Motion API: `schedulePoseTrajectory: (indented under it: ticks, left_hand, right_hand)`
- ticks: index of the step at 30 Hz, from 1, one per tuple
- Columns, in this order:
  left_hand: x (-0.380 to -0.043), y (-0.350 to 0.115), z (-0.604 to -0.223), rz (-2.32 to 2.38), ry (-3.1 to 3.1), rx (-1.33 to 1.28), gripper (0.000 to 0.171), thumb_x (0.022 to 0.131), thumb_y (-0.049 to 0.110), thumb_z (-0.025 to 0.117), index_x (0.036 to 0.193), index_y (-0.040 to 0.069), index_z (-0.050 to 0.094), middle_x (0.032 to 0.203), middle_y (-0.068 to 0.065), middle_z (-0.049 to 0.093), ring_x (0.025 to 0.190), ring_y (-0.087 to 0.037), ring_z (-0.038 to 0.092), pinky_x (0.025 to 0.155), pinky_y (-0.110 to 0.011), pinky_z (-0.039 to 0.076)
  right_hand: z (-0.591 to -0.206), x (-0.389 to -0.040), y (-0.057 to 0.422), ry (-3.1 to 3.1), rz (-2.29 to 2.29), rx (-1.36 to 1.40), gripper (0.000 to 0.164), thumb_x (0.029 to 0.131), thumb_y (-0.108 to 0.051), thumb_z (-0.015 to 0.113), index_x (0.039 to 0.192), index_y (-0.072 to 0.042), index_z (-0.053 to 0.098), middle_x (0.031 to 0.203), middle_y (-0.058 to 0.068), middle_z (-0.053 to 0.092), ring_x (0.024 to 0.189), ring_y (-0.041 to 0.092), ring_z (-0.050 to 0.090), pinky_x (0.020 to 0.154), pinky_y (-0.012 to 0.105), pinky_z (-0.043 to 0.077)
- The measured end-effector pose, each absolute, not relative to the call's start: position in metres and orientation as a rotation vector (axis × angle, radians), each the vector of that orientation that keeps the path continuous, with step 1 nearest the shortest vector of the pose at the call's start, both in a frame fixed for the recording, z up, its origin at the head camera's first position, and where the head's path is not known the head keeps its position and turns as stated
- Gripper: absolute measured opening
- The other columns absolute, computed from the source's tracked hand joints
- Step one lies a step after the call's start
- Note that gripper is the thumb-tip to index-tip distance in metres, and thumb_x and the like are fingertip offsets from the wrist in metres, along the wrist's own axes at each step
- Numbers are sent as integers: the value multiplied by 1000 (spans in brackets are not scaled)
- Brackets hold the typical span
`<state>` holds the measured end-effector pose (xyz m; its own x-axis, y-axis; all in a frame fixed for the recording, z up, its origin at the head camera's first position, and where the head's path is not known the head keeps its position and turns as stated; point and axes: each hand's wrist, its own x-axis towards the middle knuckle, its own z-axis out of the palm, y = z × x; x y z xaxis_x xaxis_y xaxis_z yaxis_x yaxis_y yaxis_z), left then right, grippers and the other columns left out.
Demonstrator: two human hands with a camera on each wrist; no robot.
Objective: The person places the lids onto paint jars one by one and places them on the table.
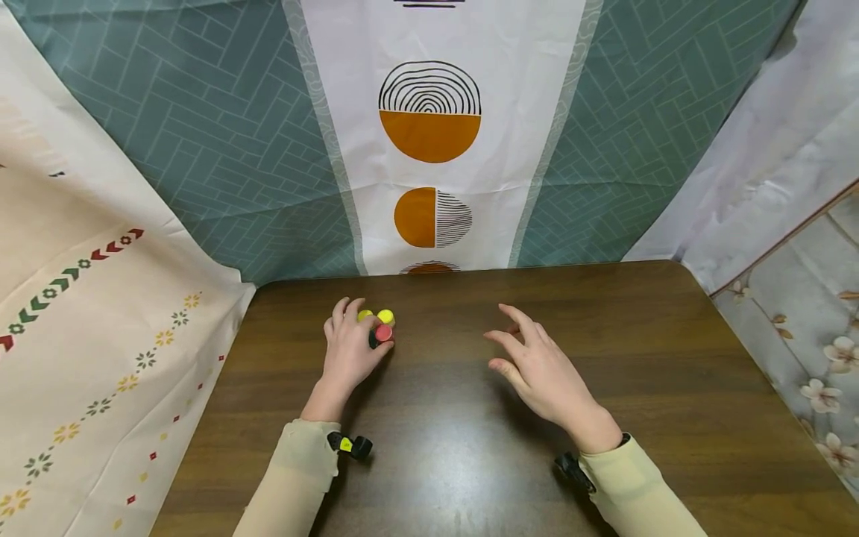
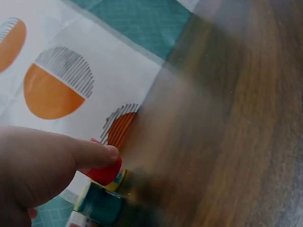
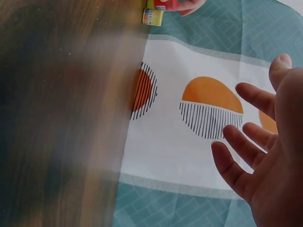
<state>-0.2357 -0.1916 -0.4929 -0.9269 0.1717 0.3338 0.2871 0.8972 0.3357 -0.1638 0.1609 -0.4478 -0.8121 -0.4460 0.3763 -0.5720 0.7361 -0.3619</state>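
My left hand (image 1: 349,349) grips a small red pot (image 1: 383,333) with a round cap, between thumb and fingers. Seen from the left wrist, the thumb lies across the red pot (image 2: 105,174). Right beside it are two small yellow-capped pots (image 1: 385,316), one partly hidden by the fingers, and a dark green pot (image 2: 99,204). A printed label shows on a yellow pot (image 3: 152,17) in the right wrist view. My right hand (image 1: 545,371) hovers over the table's right half, fingers spread and loosely bent, holding nothing.
The brown wooden table (image 1: 436,418) has a glossy top. Behind it hangs a green and white patterned cloth (image 1: 436,171). A cream printed cloth (image 1: 101,358) borders the left side, and a floral cloth (image 1: 819,358) the right. Each wrist carries a small black camera (image 1: 361,447).
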Motion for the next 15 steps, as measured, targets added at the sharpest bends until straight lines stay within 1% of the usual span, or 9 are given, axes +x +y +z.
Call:
schedulePoseTrajectory:
  ticks: [7, 11, 13, 15]
  left_hand:
    - [-240, -189, -501, -448, -2820, -311, 41, 83, 34, 96, 106, 4, 79, 152, -25, 48, 151, -47, 24, 110, -67, 29]
    - [-239, -189, -502, -461, -2803, -298, 46, 81, 38, 96, 107, 4, 79, 152, -25, 48, 151, -48, 25, 109, -67, 30]
    - [-238, -190, -499, -517, -2779, -296, 53, 80, 42, 97, 111, 3, 77, 153, -25, 47, 151, -48, 25, 110, -68, 29]
    - [-235, -194, -493, -604, -2742, -290, 57, 81, 45, 95, 115, 3, 74, 155, -23, 45, 151, -47, 25, 111, -69, 26]
  right_hand:
    - [-448, -164, 161, -2662, 683, 819, 41, 105, -39, 68, 139, -15, 68, 172, 11, 28, 131, 31, 54, 102, 54, 49]
    - [-449, -168, 163, -2680, 687, 810, 41, 105, -41, 68, 138, -16, 69, 172, 10, 29, 133, 33, 54, 105, 55, 48]
    - [-451, -174, 167, -2699, 682, 771, 43, 106, -43, 65, 139, -16, 68, 171, 11, 31, 135, 36, 53, 107, 58, 46]
    - [-452, -184, 175, -2734, 690, 687, 46, 108, -46, 62, 142, -15, 66, 170, 13, 32, 140, 42, 48, 110, 64, 41]
